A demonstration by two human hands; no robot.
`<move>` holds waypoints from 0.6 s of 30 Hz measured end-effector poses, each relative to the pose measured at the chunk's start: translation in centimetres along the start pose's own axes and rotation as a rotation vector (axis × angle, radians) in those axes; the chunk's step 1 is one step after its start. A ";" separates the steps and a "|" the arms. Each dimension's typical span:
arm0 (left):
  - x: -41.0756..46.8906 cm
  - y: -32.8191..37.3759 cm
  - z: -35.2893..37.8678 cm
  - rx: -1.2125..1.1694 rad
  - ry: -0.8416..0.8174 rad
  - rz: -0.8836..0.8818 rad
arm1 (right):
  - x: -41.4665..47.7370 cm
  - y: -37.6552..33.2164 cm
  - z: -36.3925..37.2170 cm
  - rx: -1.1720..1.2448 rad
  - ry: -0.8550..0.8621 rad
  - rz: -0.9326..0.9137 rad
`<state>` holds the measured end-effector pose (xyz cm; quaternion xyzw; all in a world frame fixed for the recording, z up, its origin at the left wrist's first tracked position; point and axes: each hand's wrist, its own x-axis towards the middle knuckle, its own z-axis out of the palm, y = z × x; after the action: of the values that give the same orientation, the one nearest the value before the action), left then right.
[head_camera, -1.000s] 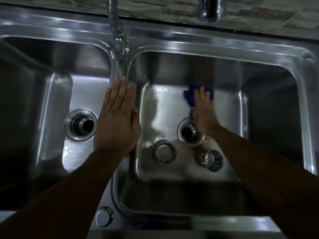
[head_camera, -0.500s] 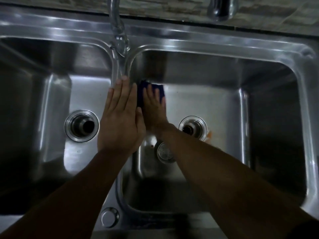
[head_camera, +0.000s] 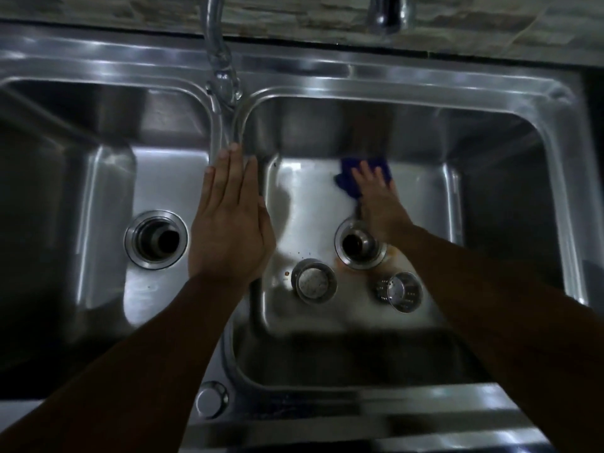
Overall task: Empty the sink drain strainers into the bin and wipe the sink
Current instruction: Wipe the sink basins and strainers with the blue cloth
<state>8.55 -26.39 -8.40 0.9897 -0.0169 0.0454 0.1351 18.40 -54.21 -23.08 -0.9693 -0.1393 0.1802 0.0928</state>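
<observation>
Double steel sink point(head_camera: 327, 76) seen from above, dim light, glare on the basin floors. Left hand point(head_camera: 230, 220) flat, palm down, fingers straight and together, resting on the ridge between the two basins, gripping nothing; fingertips just short of the tap point(head_camera: 219, 60) that curves down over that ridge. Right hand point(head_camera: 379, 201) down in the right basin, spread flat, pressing a blue cloth point(head_camera: 351, 181) against the floor near the back wall; cloth bunched out past the fingertips and to the left of the hand, pinned under the palm rather than pinched. Right drain hole point(head_camera: 358, 243) open, just below the wrist, an orange-brown stain around its rim. Both strainers out of their drains and sitting on the right basin floor nearer the front: one strainer point(head_camera: 313, 281) left of the drain, upright, seen from straight above; other strainer point(head_camera: 400, 291) right of the drain, tipped on its side, holes showing. Contents of either too blurred to tell. A few dark specks on the floor near the first. Left drain hole point(head_camera: 156, 239) open too. Round cap point(head_camera: 210, 398) on the front rim between the forearms.
</observation>
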 end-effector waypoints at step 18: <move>-4.3 13.9 8.3 -0.014 -0.603 0.279 | -9.1 10.2 -0.4 -0.064 -0.011 0.103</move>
<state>4.32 -41.90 -13.13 0.9458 -0.1917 -0.2315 0.1231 12.82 -66.62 -22.11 -0.9766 -0.0956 0.1854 0.0517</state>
